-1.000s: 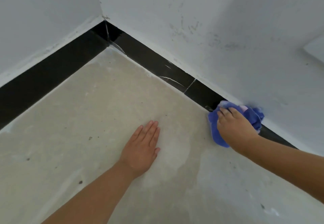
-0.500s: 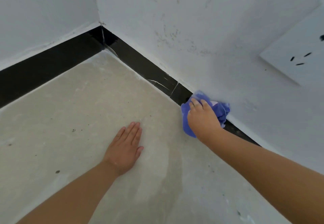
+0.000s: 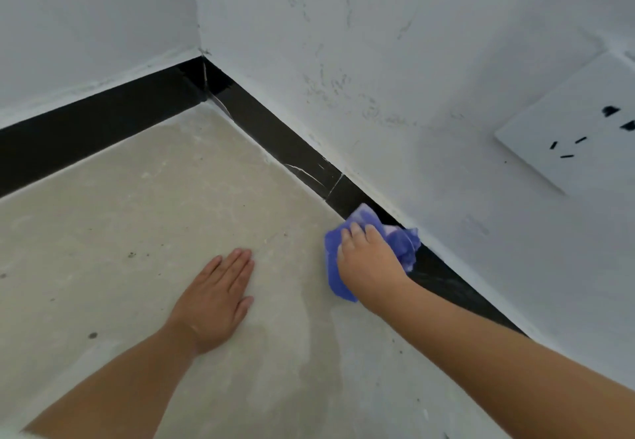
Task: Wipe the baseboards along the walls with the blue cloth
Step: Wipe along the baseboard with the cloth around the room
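Right hand [image 3: 369, 266] curled over bunched blue cloth [image 3: 400, 242], pressing it against black baseboard [image 3: 295, 153] where wall meets beige floor [image 3: 137, 215]. Cloth spilling out ahead of the fingertips, beside the knuckles and beneath the palm, lower edge on floor. Left hand [image 3: 214, 304] flat on floor, fingers straight, holding nothing, well apart from cloth. White outlet plate [image 3: 580, 139] on wall, upper right.

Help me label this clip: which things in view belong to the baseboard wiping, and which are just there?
Job: blue cloth, black baseboard, right hand holding the cloth against it.
Just there: wall socket, beige floor, left hand resting flat on the floor.
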Available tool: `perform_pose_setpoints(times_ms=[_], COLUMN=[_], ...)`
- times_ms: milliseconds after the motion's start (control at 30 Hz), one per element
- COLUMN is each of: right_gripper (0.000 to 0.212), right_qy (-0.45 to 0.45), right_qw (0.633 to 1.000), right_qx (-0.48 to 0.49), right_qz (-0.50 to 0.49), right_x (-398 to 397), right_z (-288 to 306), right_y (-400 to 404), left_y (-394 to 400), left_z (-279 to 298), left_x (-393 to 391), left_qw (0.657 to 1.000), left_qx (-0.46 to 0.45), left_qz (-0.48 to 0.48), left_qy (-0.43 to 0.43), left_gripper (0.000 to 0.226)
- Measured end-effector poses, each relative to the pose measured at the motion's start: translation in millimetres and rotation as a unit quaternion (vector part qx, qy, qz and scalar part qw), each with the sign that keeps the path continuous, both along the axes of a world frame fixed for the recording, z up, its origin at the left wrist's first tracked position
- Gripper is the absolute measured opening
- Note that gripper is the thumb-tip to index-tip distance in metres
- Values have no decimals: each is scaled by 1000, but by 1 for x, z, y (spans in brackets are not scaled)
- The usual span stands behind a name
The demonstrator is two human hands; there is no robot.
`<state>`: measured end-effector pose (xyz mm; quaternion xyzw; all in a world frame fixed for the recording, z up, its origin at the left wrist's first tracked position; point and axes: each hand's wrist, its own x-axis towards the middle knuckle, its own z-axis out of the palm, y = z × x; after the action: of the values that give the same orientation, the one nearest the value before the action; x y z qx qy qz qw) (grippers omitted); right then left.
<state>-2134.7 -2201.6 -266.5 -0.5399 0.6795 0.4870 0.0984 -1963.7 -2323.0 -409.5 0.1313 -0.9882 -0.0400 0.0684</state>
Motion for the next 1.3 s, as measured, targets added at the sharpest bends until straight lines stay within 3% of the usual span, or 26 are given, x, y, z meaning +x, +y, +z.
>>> perform_pose_setpoints(times_ms=[133, 267, 600, 833, 933, 1200, 1300], right_gripper=[40, 38, 31, 35, 31, 34, 33], right_qy=[54, 89, 92, 82, 35, 43, 54], right_qw=[996, 992, 991, 983, 991, 997, 995], right_qx=[-60, -82, 25, 162, 126, -24, -59], right_qz=[35, 38, 96, 19, -38, 52, 65], right_x=[-14, -19, -23, -17, -9, 1, 1], right_z=[-4, -6, -17, -1, 8, -1, -11], right_y=[-38, -58, -12, 76, 78, -9, -38], left_y=[-4, -5, -6, -2, -1, 0, -1], left_z=[-5, -9, -6, 0, 0, -1, -4], left_x=[-1, 0, 0, -1, -2, -1, 1], left_qw=[1000, 1000, 1000, 999, 999, 999, 997], left_qx=[7, 3, 8, 35, 37, 45, 72], left_qz=[8, 4, 1, -3, 0, 10, 12], left_qy=[14, 11, 0, -23, -11, 8, 11], left_gripper=[58, 57, 74, 75, 76, 76, 65])
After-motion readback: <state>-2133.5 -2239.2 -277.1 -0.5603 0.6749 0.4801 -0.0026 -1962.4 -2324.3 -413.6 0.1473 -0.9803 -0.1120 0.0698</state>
